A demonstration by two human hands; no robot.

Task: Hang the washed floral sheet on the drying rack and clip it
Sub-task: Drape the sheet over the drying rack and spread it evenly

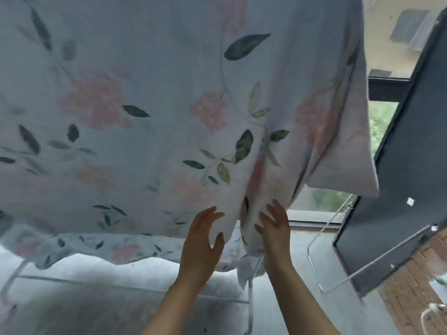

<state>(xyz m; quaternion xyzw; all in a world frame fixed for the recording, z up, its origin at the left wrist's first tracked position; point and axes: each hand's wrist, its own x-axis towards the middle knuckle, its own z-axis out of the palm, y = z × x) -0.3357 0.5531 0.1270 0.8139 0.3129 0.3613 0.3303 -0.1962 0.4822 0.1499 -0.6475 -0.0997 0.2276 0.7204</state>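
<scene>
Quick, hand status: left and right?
Left hand: open, straight fingers against a fold of the floral sheet.
Right hand: open, fingers spread, touching the same fold.

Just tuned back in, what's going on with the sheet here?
A person has both hands up at the floral sheet, which already hangs spread out overhead. The left hand and right hand, fingers straight, touch either side of a bunched fold near its lower edge. White rack tubing shows below. No clip is visible.
</scene>
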